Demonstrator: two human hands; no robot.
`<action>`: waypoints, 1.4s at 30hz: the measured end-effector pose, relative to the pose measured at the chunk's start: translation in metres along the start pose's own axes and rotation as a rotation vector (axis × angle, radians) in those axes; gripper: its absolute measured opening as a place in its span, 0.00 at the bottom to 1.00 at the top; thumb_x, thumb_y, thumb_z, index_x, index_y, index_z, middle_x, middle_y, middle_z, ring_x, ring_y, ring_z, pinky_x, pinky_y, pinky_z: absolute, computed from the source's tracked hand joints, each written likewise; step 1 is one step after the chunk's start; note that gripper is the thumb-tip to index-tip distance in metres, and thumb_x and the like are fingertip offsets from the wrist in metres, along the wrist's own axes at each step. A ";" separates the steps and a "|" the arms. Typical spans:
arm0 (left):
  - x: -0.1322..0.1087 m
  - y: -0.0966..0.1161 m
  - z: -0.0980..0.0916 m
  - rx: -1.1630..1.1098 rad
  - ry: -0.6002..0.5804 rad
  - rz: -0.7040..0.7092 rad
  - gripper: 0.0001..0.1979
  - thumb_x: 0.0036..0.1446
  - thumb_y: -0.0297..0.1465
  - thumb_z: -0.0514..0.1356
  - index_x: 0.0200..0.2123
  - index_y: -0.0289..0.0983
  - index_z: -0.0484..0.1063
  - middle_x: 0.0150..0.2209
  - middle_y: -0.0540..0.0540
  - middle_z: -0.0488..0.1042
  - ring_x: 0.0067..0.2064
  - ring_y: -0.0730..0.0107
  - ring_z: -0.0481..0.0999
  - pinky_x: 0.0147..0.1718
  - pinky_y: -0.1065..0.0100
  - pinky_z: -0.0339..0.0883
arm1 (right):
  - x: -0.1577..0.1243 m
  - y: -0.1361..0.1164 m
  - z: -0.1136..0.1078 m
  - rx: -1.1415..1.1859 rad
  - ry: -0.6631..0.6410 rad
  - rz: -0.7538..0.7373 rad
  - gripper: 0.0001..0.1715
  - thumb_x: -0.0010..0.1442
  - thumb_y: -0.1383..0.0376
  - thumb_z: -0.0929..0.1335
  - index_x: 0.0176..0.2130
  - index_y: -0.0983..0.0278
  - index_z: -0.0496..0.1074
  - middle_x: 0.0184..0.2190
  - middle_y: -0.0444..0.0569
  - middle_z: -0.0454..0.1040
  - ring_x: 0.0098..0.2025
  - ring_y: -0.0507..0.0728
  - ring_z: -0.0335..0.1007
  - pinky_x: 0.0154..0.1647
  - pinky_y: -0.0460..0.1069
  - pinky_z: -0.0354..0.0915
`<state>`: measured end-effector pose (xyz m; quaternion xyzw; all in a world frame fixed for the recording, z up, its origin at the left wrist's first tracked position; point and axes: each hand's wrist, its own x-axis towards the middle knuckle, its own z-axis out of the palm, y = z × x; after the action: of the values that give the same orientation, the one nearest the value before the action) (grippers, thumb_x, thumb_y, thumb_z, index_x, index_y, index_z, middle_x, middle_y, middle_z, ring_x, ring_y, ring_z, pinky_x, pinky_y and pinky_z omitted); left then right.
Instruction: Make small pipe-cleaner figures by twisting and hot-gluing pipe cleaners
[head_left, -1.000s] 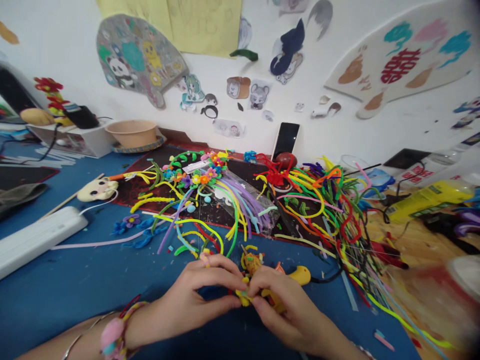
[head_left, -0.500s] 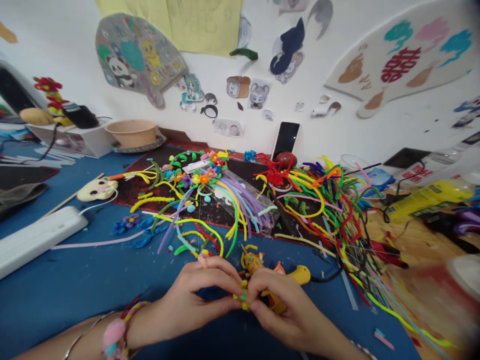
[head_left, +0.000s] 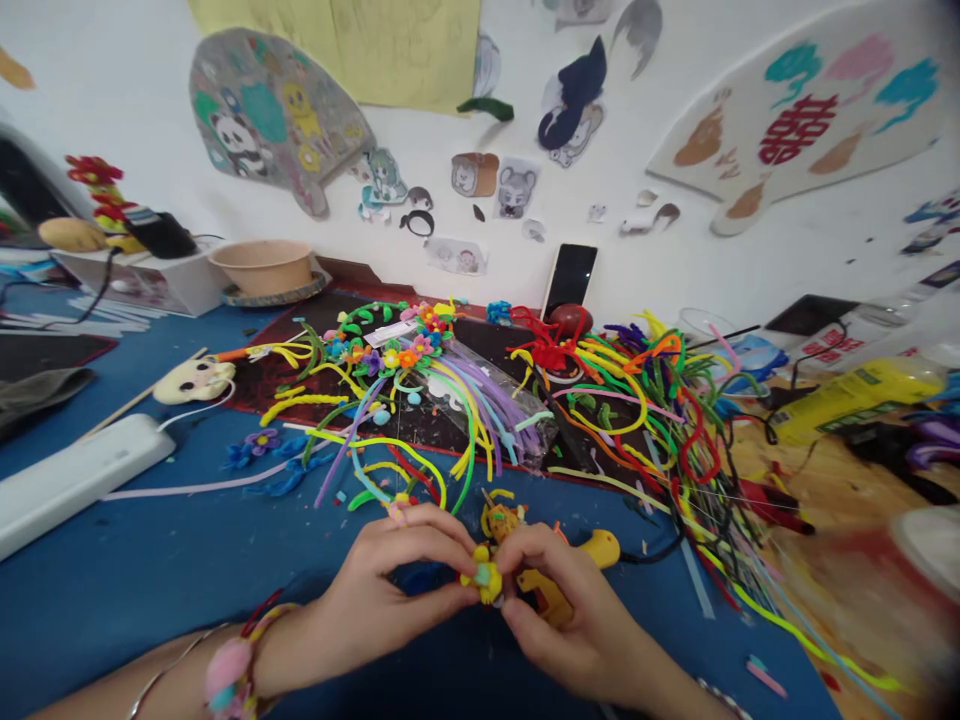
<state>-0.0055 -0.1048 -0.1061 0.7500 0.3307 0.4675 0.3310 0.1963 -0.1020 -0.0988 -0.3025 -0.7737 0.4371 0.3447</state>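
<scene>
Between the fingertips of both hands is a small yellow fuzzy flower point(head_left: 487, 580) with a pale green centre, looking like bent pipe cleaner. My left hand point(head_left: 409, 575) pinches its left side with thumb and fingers. My right hand point(head_left: 551, 600) closes on its right edge, where the fingertips hide part of it. A yellow glue gun point(head_left: 596, 552) lies just behind my right hand, partly covered by it. Close beyond the fingers sits a small orange-yellow fuzzy piece point(head_left: 501, 520).
Loose coloured pipe cleaners point(head_left: 645, 390) spread over the dark mat and off to the right. A bunch of fuzzy flowers point(head_left: 405, 350) lies at the middle back. On the left are a white power strip point(head_left: 82, 480) and a doll head point(head_left: 195, 380). A phone point(head_left: 571, 278) leans on the wall.
The yellow flower has turned so that more of its petals and green centre show. My right fingertips have parted slightly, and my left hand has shifted a little.
</scene>
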 end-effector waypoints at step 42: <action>-0.039 -0.053 -0.186 1.327 -0.022 -0.826 0.21 0.62 0.42 0.44 0.45 0.38 0.70 0.43 0.44 0.76 0.37 0.60 0.76 0.31 0.72 0.58 | -0.003 0.009 -0.013 -0.316 0.149 -0.046 0.06 0.59 0.71 0.62 0.33 0.61 0.65 0.28 0.44 0.69 0.31 0.51 0.66 0.33 0.44 0.62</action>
<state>-0.1995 -0.0712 -0.1036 0.6119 0.7901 0.0037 -0.0364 0.2098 -0.0948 -0.1026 -0.3668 -0.8117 0.2785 0.3591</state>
